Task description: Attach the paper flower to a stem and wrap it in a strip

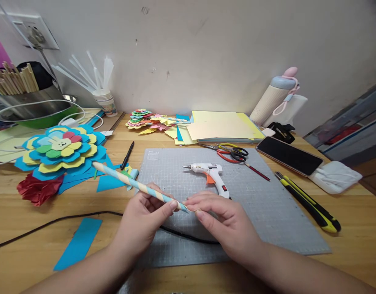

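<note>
My left hand point(145, 214) is closed around the lower part of a stick wrapped in blue and cream paper stripes point(139, 185). Its far end reaches the layered blue and yellow paper flower point(61, 149), which has a small bear-like face in the middle; I cannot tell whether the two are joined. At the near end of the stick, my right hand point(226, 220) pinches a small cream end of the paper wrap between thumb and fingers. Just beyond my hands, a white hot glue gun point(210, 173) with an orange trigger lies on the grey cutting mat point(163, 163).
Scissors point(233, 151), a phone point(288, 155) and a yellow-black utility knife point(308, 202) lie to the right. Paper sheets point(223, 124) and smaller paper flowers point(141, 118) are at the back. A blue paper strip point(78, 244) and a black cord point(92, 213) lie at left.
</note>
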### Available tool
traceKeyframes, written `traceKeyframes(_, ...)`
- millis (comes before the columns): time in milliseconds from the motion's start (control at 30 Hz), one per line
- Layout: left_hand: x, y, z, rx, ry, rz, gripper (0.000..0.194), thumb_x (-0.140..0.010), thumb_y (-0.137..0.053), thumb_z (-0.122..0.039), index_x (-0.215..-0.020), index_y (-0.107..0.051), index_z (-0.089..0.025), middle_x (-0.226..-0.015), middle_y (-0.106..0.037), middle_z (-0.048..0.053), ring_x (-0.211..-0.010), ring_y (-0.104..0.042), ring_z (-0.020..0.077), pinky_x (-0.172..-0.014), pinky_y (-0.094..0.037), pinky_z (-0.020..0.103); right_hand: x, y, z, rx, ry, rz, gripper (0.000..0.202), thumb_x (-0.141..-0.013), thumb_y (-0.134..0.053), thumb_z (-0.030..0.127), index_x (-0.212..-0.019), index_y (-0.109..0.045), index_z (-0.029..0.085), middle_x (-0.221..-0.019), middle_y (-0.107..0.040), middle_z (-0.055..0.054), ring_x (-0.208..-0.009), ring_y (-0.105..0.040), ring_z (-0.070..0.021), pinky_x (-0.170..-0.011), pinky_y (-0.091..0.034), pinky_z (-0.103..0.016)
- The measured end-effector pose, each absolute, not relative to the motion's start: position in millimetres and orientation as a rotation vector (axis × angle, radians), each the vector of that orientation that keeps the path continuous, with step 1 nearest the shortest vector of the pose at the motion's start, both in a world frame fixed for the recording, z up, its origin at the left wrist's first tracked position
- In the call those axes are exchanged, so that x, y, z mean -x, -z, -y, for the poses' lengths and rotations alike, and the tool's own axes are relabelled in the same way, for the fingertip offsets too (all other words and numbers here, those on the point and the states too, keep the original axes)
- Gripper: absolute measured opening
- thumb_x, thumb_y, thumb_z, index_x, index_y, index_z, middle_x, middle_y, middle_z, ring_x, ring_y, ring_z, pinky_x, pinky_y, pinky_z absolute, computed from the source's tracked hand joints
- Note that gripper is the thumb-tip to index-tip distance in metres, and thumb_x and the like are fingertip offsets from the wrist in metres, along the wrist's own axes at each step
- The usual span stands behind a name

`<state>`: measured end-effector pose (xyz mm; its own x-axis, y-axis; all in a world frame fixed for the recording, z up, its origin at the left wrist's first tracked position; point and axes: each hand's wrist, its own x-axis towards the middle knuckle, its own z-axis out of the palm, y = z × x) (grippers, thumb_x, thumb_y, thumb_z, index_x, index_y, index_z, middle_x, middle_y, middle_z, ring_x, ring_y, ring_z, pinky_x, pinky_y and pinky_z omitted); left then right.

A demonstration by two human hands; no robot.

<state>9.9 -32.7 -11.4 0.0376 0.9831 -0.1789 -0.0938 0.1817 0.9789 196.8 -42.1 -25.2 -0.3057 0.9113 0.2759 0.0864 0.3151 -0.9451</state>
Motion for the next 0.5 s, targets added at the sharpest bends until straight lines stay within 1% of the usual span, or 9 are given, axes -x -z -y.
traceKeyframes(100,-9.9,12.6,33.3,-0.992,-1.109,-1.175,0.025,-0.063,-0.08,-0.027,-0.065,-0.056,-0.019,-0.063,-0.066,-0.002,-0.062,-0.062,0.0128,-0.061,-0.049,0.023,-197.3,25.8,44.3,0.896,-0.97,1.739,0.024,-0.087,-0.057,0.015,-0.098,-0.072,0.029,-0.102,-0.072,-0.003,-0.102,-0.062,-0.0206,-0.096,-0.045,-0.045)
traceKeyframes(233,-10.7,11.8,34.1,-1.012,-1.134,-1.2,0.025,-0.062,-0.08,-0.028,-0.065,-0.056,-0.019,-0.063,-0.066,-0.001,-0.062,-0.062,0.0141,-0.06,-0.049,0.025,-198.4,27.9,46.1,0.98,-0.761,1.827,0.022,-0.086,-0.057,0.016,-0.097,-0.072,0.029,-0.11,-0.058,-0.006,-0.112,-0.052,-0.0239,-0.098,-0.04,-0.049)
traceKeyframes(300,-11.2,10.9,34.6,-1.026,-1.143,-1.229,0.026,-0.062,-0.08,-0.03,-0.065,-0.056,-0.019,-0.064,-0.067,0.0,-0.063,-0.063,0.0157,-0.06,-0.05,0.026,-198.3,28.3,46.6,1.001,-0.694,1.852,0.021,-0.086,-0.057,0.017,-0.096,-0.072,0.029,-0.107,-0.052,-0.006,-0.11,-0.051,-0.0239,-0.098,-0.038,-0.051)
traceKeyframes(400,-11.4,10.7,35.0,-1.031,-1.155,-1.253,0.027,-0.061,-0.08,-0.03,-0.065,-0.056,-0.019,-0.065,-0.066,0.0,-0.064,-0.063,0.0167,-0.061,-0.051,0.028,-197.4,27.4,47.0,0.99,-0.636,1.896,0.021,-0.086,-0.055,0.016,-0.096,-0.071,0.026,-0.1,-0.049,-0.005,-0.102,-0.051,-0.0223,-0.098,-0.036,-0.052)
traceKeyframes(500,-11.2,11.8,35.1,-1.03,-1.159,-1.255,0.026,-0.061,-0.081,-0.029,-0.066,-0.058,-0.018,-0.064,-0.066,0.0,-0.064,-0.063,0.0164,-0.062,-0.052,0.027,-196.4,26.0,47.2,0.968,-0.579,1.946,0.021,-0.086,-0.054,0.014,-0.095,-0.071,0.023,-0.095,-0.048,-0.005,-0.094,-0.051,-0.0212,-0.09,-0.04,-0.048)
